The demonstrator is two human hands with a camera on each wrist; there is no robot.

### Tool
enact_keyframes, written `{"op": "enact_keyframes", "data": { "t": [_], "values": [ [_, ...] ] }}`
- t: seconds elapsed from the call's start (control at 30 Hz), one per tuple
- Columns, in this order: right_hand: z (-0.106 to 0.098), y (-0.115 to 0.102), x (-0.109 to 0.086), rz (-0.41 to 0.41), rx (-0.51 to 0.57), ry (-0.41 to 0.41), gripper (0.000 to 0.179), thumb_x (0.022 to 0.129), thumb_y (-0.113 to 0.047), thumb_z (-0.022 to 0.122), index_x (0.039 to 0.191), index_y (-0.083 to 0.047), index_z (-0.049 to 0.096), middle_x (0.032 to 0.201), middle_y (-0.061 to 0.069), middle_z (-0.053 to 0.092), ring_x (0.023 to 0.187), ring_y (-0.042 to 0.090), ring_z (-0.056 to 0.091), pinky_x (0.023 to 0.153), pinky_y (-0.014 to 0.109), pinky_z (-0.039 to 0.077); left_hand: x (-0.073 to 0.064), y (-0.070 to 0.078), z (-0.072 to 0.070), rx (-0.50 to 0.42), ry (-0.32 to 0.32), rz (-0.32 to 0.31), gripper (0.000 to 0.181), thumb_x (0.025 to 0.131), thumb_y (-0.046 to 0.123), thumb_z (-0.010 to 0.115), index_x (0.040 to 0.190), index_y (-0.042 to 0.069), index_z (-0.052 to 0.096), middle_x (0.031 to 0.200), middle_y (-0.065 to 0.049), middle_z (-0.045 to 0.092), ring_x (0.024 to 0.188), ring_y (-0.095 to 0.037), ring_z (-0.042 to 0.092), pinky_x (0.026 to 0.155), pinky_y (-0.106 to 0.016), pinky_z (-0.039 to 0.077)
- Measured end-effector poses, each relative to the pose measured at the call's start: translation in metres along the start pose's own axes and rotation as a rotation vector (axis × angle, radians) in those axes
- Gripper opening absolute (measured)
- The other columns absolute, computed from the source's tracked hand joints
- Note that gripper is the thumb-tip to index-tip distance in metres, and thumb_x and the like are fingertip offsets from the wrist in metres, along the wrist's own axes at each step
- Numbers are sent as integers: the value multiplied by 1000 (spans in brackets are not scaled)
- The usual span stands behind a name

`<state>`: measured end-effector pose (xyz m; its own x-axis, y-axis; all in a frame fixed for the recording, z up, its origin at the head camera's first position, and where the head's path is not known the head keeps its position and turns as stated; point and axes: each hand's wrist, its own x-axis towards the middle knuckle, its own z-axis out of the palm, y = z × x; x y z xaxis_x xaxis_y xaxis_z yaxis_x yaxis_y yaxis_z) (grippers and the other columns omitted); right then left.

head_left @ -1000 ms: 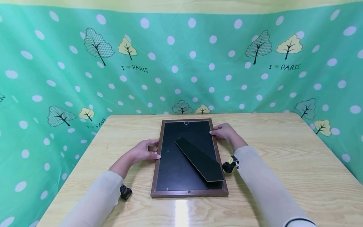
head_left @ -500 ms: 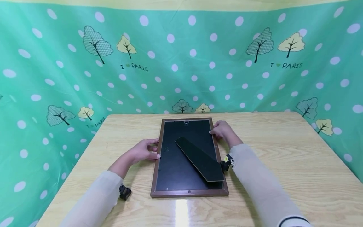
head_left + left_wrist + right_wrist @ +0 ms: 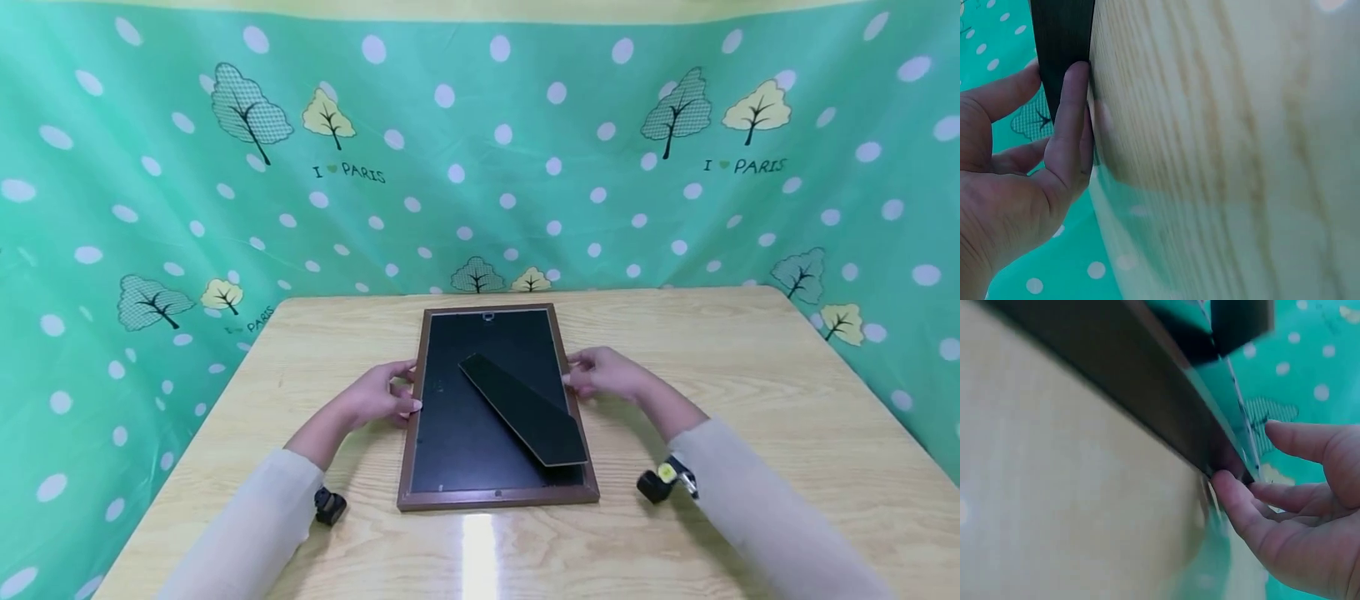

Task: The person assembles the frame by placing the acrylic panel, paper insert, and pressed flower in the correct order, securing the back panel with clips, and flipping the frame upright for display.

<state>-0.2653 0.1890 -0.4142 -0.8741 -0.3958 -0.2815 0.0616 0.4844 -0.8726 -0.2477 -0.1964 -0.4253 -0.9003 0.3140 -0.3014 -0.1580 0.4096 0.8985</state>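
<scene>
A picture frame (image 3: 457, 442) with a brown rim and black back lies face down on the wooden table. Its easel stand (image 3: 528, 408) slants across the back, wide end toward the lower right. My left hand (image 3: 378, 395) holds the left rim, thumb on top. In the left wrist view, that hand's fingers (image 3: 1072, 100) straddle the frame's dark side (image 3: 1063, 37). My right hand (image 3: 609, 375) is at the right rim. In the right wrist view, a fingertip touches the frame's lower edge, while another digit stands apart from it. The frame's front is hidden.
The wooden table (image 3: 735, 358) spreads out around the frame. Behind it hangs a green dotted cloth (image 3: 510, 200) printed with trees. A small black wrist camera (image 3: 330, 507) is on the left wrist, another black wrist camera (image 3: 655, 486) on the right.
The right hand has slid down along the right rim, toward me, with its forearm swinging outward. The left hand keeps its hold. The frame shows only a slight shift, along with the whole view.
</scene>
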Motion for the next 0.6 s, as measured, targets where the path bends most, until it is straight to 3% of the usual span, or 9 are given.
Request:
{"op": "enact_keyframes", "data": {
  "t": [0.13, 0.4, 0.53, 0.6],
  "values": [
    [14, 7, -18, -24, 56, -28, 68, 89, -5, 67, 142, 17, 31, 107, 22, 55, 80, 21, 65, 74, 35, 55, -3, -2, 0, -2, 12, -7, 77, 88, -10, 63, 153, 3, 25, 138, -23, 42, 89, -27, 65, 69, -42, 58],
    [26, 17, -37, -52, 80, -33, 84, 74, 7, 67, 146, 13, 25, 101, 18, 52, 75, 17, 55, 59, 27, 50, -6, -3, 1, -18, 8, -14, 76, 90, -7, 62, 154, 2, 22, 140, -24, 38, 93, -27, 62, 69, -42, 58],
    [28, 18, -43, -59, 79, -28, 86, 72, 9, 65, 147, 12, 24, 99, 17, 51, 72, 18, 53, 58, 27, 49, -6, 1, 4, 21, 4, 1, 74, 91, -6, 61, 153, 0, 22, 137, -26, 39, 94, -28, 61, 68, -41, 58],
    [30, 19, -46, -56, 80, -29, 85, 72, 10, 63, 147, 12, 24, 99, 17, 51, 71, 18, 53, 59, 28, 50, -7, 5, 8, 86, 27, 13, 73, 90, -6, 62, 152, -1, 25, 134, -25, 42, 94, -29, 62, 67, -39, 58]
  ]
}}
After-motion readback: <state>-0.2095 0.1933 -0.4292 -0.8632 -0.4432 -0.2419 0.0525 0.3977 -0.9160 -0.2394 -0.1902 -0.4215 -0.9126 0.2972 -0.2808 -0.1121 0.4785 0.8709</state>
